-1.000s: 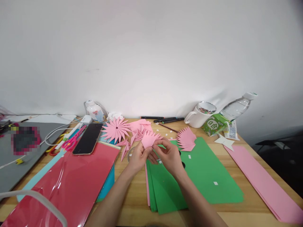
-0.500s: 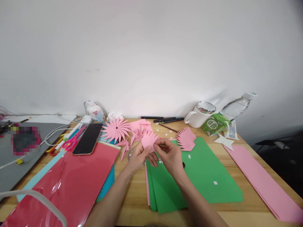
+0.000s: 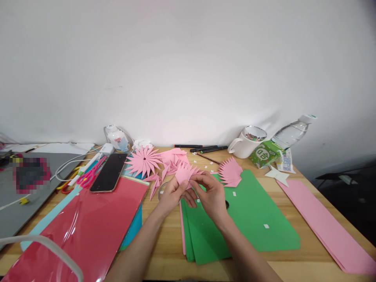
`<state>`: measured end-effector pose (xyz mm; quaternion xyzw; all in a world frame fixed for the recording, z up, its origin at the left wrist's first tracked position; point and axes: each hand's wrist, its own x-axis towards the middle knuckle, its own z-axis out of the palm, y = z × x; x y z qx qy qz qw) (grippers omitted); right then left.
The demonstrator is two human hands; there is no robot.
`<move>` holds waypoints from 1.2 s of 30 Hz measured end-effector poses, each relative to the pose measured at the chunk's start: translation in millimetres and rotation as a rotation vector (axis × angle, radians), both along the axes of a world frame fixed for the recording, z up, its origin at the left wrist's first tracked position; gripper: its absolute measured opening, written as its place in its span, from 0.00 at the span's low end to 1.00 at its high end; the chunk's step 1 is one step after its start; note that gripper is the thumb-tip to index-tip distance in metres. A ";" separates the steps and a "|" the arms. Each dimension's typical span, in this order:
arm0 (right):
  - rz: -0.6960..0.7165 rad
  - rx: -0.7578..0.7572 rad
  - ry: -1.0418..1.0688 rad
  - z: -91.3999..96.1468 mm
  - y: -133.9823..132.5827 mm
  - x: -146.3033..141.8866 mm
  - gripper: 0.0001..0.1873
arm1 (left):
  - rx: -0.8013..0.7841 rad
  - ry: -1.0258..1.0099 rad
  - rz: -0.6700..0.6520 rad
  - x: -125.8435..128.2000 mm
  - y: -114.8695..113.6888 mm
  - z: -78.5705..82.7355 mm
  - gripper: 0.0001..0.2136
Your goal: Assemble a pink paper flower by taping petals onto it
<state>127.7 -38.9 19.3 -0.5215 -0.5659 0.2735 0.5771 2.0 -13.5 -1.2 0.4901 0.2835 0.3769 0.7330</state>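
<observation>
A fan of folded pink paper [image 3: 184,173] with pointed tips is between my hands near the middle of the desk. My left hand [image 3: 174,193] grips its left part, thumb on top. At its right edge, my right hand [image 3: 210,192] pinches the folded paper between thumb and fingers. Behind and left lie loose pink folded pieces [image 3: 157,182] and a round pink paper star [image 3: 144,159]. Another pink spiky fan [image 3: 231,172] rests to the right, by the green paper sheets [image 3: 252,219]. A roll of tape [image 3: 161,191] is partly hidden behind my left hand.
Left are a black phone [image 3: 109,172], pink scissors [image 3: 91,172] and a red sheet pack [image 3: 79,227]. Markers [image 3: 210,149] lie by the wall. A white mug [image 3: 246,143], green packet [image 3: 265,154] and water bottle [image 3: 292,133] stand back right; pink sheets [image 3: 329,227] lie right.
The right side of the pink fan now spreads farther toward my right hand, with a pointed piece showing above its fingers. Both hands keep nearly the same place.
</observation>
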 end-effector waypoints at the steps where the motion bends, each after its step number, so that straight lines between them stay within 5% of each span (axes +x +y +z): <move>1: 0.009 0.002 -0.014 0.1 0.5 1.0 0.05 | 0.002 -0.002 -0.003 -0.2 0.3 -0.7 0.17; 36: 0.086 0.043 -0.139 -4.3 4.8 8.0 0.06 | 0.047 0.039 -0.053 -2.0 2.1 -3.5 0.19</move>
